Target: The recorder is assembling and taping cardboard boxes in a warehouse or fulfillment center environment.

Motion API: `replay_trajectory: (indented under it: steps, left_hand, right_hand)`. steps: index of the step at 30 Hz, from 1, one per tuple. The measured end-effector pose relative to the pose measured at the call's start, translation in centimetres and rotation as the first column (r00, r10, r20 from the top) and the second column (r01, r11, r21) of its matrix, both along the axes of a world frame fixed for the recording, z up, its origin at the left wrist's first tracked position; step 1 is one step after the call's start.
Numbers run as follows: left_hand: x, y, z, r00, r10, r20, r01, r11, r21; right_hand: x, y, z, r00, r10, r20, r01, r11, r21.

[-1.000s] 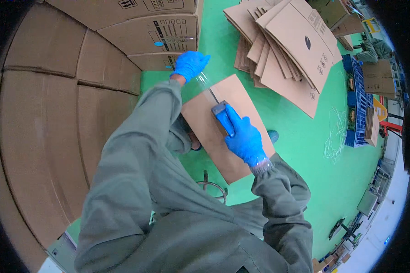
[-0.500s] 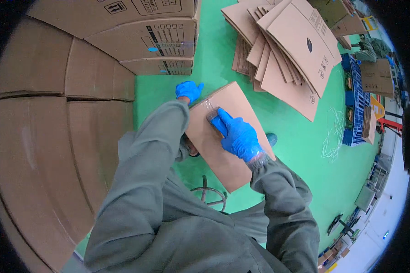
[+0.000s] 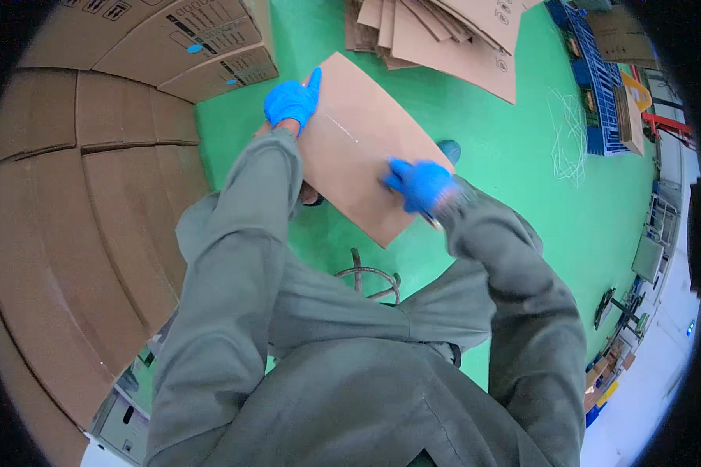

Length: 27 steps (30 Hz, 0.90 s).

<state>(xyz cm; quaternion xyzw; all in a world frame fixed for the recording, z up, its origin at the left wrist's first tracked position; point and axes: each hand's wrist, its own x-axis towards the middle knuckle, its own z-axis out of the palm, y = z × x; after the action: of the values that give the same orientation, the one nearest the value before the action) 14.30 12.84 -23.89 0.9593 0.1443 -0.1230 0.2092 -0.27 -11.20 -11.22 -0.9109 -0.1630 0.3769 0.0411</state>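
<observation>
A plain brown cardboard box stands tilted in front of my legs, with a strip of clear tape along the middle of its top face. At its far left edge, my gloved left hand grips the box, thumb stretched along the top and the other fingers over the side. My gloved right hand is closed over the near right part of the same face, smeared by motion. In it is what looks like a roll of clear tape, mostly hidden by the fingers.
Large closed cartons are stacked along the left, with printed cartons behind them. Flattened cardboard sheets lie far right of the box. Loose white strapping lies on the green floor near a blue pallet. A metal stand base sits between my legs.
My right hand has drawn back along the box toward me, leaving tape behind it. The left hand has come onto the far left edge. The whole view has shifted, so the surroundings sit higher.
</observation>
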Motion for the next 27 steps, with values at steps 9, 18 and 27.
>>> replay_trajectory:
  steps: [9,18,27]
  left_hand:
    - [-0.4,0.0,0.1,0.999,0.005,-0.033,-0.006,0.999,-0.044]
    - [-0.2,0.1,0.3,0.997,0.019,-0.073,-0.022,0.999,-0.047]
    - [-3.4,0.2,8.1,0.948,-0.311,-0.074,0.288,0.931,-0.224]
  right_hand:
    - [-16.1,-12.8,-8.7,0.906,-0.375,0.199,0.299,0.896,0.328]
    - [-15.5,-11.9,-18.3,0.912,-0.392,0.116,0.338,0.882,0.327]
    - [-17.9,-12.1,-21.4,0.964,-0.256,-0.074,0.240,0.955,-0.173]
